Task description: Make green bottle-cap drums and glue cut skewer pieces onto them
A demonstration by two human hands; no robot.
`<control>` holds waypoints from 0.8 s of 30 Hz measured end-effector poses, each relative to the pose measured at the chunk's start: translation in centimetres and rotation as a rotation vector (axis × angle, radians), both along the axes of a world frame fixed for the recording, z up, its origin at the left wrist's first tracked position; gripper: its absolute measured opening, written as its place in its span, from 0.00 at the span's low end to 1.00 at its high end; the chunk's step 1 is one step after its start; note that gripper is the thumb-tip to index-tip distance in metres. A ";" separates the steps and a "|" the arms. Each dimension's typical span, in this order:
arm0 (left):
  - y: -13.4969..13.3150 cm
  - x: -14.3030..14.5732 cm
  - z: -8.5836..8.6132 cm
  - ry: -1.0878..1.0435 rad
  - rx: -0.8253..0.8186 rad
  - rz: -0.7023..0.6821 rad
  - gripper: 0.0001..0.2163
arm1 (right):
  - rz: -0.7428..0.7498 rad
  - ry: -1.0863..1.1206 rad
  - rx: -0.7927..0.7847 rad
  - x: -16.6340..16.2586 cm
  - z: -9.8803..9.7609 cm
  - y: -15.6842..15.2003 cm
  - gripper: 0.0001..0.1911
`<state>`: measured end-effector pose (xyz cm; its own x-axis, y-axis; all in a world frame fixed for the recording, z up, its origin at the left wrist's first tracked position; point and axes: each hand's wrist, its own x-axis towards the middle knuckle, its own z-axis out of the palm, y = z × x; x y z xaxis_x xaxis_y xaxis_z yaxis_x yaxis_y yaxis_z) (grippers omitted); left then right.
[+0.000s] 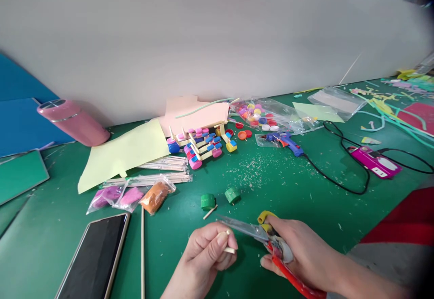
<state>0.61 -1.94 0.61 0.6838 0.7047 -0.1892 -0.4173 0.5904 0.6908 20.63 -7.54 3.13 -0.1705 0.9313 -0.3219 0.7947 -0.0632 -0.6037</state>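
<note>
My left hand (206,253) is closed, its thumb pressed on short wooden stick pieces (229,250) whose pale ends poke out past the fingers. In my right hand (298,244) is a pair of scissors (254,230), with yellow and red on the handles. Their blades point left and end just above my left hand; how far they are parted is hard to tell. Beyond the hands stand two green bottle caps (208,201), with a short cut stick (210,212) lying beside the nearer one.
Small assembled stick-and-cap pieces (203,145) cluster mid-table. A blue glue gun (286,143) with its cord lies right, near a magenta power strip (376,162). On the left are a phone (96,253), a long wooden stick (143,253), bagged clay (156,196) and a pink bottle (74,121).
</note>
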 end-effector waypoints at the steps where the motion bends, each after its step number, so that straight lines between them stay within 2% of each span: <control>1: 0.0 0.0 0.0 -0.004 -0.005 -0.002 0.11 | -0.003 0.012 0.000 0.1 0.0 0.0 0.14; 11: 0.1 -0.3 -0.4 -0.009 -0.010 -0.023 0.10 | 0.054 -0.033 0.044 0.5 -0.2 -0.2 0.17; 24: 0.3 -0.4 -0.4 -0.011 -0.005 -0.065 0.11 | 0.072 -0.002 -0.006 1.1 0.0 -0.4 0.18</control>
<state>0.22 -1.69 0.19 0.7298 0.6582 -0.1847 -0.3858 0.6195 0.6836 21.69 -7.98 3.10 -0.2360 0.9147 -0.3280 0.7987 -0.0097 -0.6017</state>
